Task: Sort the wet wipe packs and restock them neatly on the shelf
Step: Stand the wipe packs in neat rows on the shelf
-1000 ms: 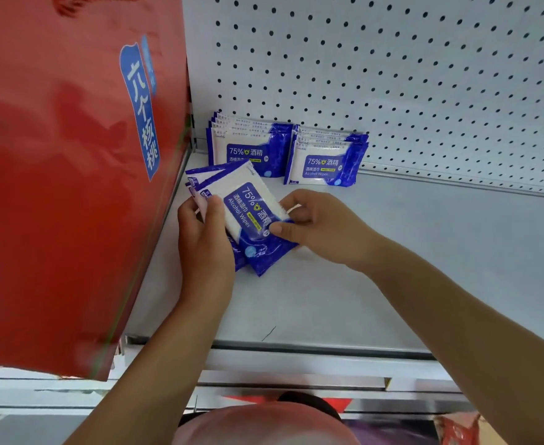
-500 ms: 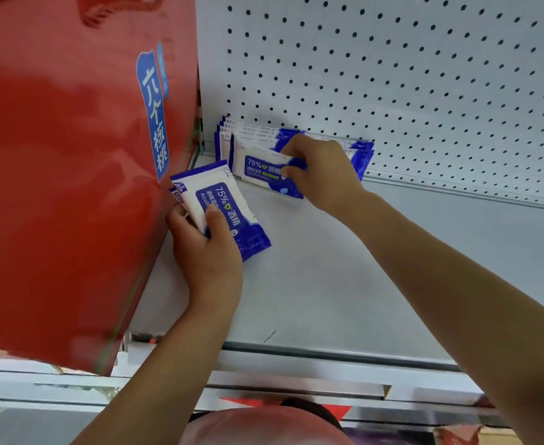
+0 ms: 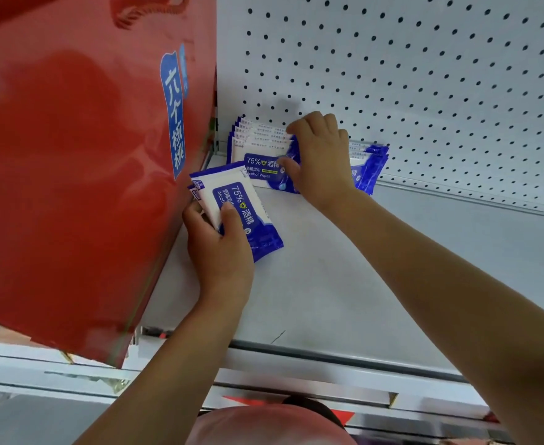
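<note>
The large glossy red carton with a blue vertical label [image 3: 71,171] stands at the left end of the shelf. By judgement it serves as the end stop for the stock.

Two rows of blue-and-white foil wet wipe packs stand upright against the back, printed faces forward, presumably so that the label reads from the aisle. The left row [image 3: 258,146] is near the carton. The right row [image 3: 372,168] is just beside it and partly hidden by the right hand [image 3: 320,155].

The right hand has its fingers curled over the top edges of the left row and its thumb pressed on the foremost face. The grip is clamped, probably to seat the front pack and square the row.

The left hand [image 3: 219,252] grips a fanned handful of packs [image 3: 232,203], thumb across the print, beside the carton. This is likely the waiting supply. Contact with the deck cannot be determined.

The pale grey metal shelf deck [image 3: 328,284] is smooth, with one short dark scratch near its front rail [image 3: 296,358]. Packs should slide on it easily. The white perforated back panel [image 3: 425,75] closes the bay. Lower shelving below is indistinct.
</note>
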A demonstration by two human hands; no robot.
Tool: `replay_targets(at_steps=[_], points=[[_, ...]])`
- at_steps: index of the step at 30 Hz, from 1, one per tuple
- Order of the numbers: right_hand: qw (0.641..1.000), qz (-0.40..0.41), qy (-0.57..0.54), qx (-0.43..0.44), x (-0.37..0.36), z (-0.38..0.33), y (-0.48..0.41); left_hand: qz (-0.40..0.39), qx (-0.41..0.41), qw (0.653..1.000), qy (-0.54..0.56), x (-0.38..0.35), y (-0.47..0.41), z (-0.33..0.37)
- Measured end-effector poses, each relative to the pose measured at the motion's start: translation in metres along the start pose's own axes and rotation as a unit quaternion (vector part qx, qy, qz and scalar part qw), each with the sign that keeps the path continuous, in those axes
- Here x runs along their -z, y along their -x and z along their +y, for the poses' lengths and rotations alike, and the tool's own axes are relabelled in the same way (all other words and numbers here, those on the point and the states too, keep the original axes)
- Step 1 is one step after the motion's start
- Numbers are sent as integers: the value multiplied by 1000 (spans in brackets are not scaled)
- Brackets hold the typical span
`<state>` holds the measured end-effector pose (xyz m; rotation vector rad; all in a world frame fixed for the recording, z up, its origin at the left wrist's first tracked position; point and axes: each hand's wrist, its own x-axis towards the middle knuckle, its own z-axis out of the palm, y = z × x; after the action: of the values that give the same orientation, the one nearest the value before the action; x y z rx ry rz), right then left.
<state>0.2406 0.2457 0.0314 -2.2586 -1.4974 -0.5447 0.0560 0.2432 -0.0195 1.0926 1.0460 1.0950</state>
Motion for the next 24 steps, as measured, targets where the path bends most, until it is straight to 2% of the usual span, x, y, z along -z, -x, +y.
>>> replay_targets(at_steps=[2, 4, 8, 10, 15, 18, 21, 24], points=[[997, 20, -67, -33, 8, -4, 10, 1, 2, 1000, 3, -1, 0, -1], [983, 3, -170, -72, 21, -12, 27, 3, -2, 1000, 4, -1, -1, -1], [929, -162, -302, -142, 39, -30, 67, -11, 1, 1000, 13, -1, -1, -2], [903, -199, -339, -173, 37, -30, 79, -20, -4, 1000, 8, -1, 0, -1], [861, -175, -409, -247, 42, -14, 87, -35, -5, 999, 12, -1, 1, 0], [874, -104, -394, -263, 50, 7, 85, -25, -12, 1000, -6, 1, 0, -1], [921, -33, -309, -233, 56, 36, 82, -30, -23, 999, -20, 3, -1, -2], [963, -13, -201, -180, 62, 61, 73, -35, -26, 999, -25, 2, 0, -2]])
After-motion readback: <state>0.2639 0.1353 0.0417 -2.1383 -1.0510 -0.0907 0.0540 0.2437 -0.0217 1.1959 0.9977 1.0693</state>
